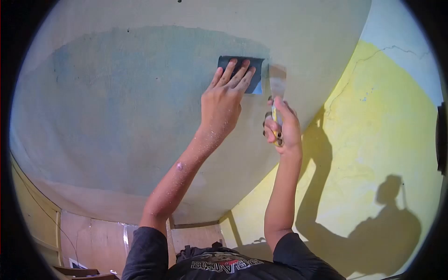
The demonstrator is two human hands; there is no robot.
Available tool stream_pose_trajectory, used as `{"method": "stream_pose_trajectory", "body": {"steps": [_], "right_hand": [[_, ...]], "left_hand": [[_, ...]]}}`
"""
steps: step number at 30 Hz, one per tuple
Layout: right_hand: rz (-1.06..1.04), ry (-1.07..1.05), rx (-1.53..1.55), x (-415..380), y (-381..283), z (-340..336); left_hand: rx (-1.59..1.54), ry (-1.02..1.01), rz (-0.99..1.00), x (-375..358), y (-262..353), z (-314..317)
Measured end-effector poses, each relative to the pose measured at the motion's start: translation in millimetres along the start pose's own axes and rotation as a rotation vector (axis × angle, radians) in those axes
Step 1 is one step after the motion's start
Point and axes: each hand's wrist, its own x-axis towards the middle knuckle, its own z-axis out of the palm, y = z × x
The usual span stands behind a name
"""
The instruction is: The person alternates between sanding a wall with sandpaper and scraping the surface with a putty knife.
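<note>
My left hand (225, 100) presses a dark sheet of sandpaper (255, 85) against a grey-green painted surface (140, 102), its fingers spread over the sheet and the thumb hidden. White dust speckles the left wrist and forearm. Just to the right, my right hand (285, 123) is closed around the yellow handle of a putty knife (278, 81). The blade points up, away from me, and overlaps the painted surface close beside the sandpaper's right edge. Whitish and brownish marks cover parts of the blade.
A yellow wall (373, 140) with a crack and my shadow on it meets the painted surface at the right. Wooden panels (105, 238) stand along the bottom left, with a thin cord (42, 205) near them. A dark object (441, 137) sits at the far right edge.
</note>
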Motion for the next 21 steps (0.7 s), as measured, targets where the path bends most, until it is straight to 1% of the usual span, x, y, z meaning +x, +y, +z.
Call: {"method": "stream_pose_trajectory", "body": {"steps": [2,6,9,10,12,14,18,21], "right_hand": [[-0.002,-0.06,0.01,1.7,-1.6,-4.0],[-0.01,0.0,-0.037,6.4,-4.1,5.1],[0.04,-0.03,-0.037,1.6,-7.5,1.1],[0.016,-0.066,-0.02,8.2,-8.4,3.6],[0.018,-0.013,-0.057,7.8,-14.7,12.6],[0.034,-0.038,-0.068,4.1,-12.9,-0.7],[0.009,-0.062,-0.042,10.0,-16.7,14.5],[0.025,-0.095,-0.017,8.0,-13.4,8.1]], "left_hand": [[0.042,0.003,-0.007,2.3,-5.5,6.6],[0.027,-0.022,-0.029,-7.1,-9.3,4.9],[0.025,-0.021,-0.039,-2.5,-9.8,1.7],[0.028,-0.028,-0.037,-3.7,-10.6,3.4],[0.02,-0.011,-0.043,-5.8,-10.8,3.9],[0.033,0.001,-0.041,-5.6,-11.6,2.2],[0.026,-0.008,-0.053,-5.0,-10.4,1.2],[0.014,-0.013,-0.056,-5.3,-14.2,2.4]]}}
